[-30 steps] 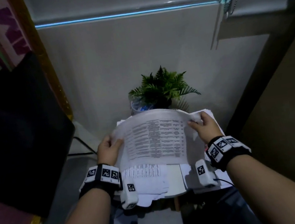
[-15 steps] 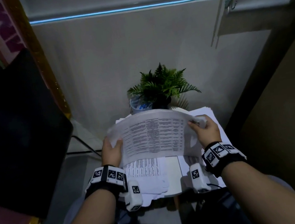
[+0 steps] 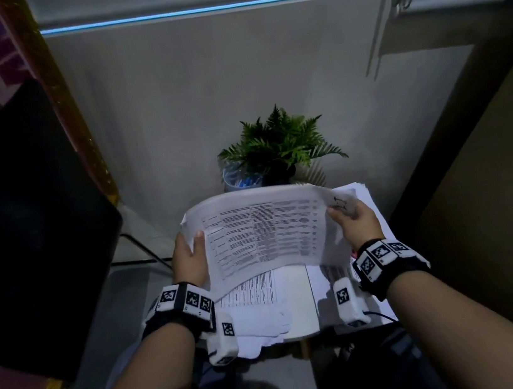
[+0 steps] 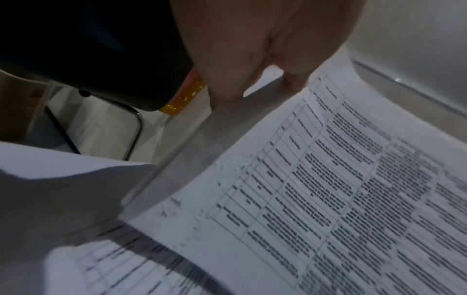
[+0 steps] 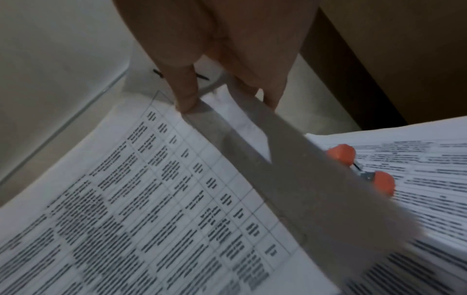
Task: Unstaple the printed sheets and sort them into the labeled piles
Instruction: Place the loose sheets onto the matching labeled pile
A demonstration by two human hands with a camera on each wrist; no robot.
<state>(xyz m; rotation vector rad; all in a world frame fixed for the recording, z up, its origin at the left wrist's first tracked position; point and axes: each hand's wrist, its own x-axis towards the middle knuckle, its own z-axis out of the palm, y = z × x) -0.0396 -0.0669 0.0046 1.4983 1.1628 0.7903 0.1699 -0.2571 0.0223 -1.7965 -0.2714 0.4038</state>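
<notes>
A printed sheet (image 3: 260,230) with a table of text arches in the air above a small white table (image 3: 299,297). My left hand (image 3: 191,253) grips its left edge, thumb on top, and the same sheet (image 4: 328,179) fills the left wrist view. My right hand (image 3: 352,220) pinches its right edge near a staple mark; the sheet (image 5: 151,179) and my thumb show in the right wrist view. An orange-handled staple remover (image 5: 361,169) lies on the right paper pile (image 5: 417,169). More printed sheets (image 3: 256,293) lie on the table under the held one.
A potted fern (image 3: 278,145) and a clear cup (image 3: 239,177) stand at the table's far edge against the wall. A black chair (image 3: 22,227) is close on the left. A brown wall or cabinet (image 3: 495,193) rises on the right.
Both hands have lifted and spread the sheet slightly, and the left hand's thumb has shifted up onto the page's left edge. The head view has tilted a little.
</notes>
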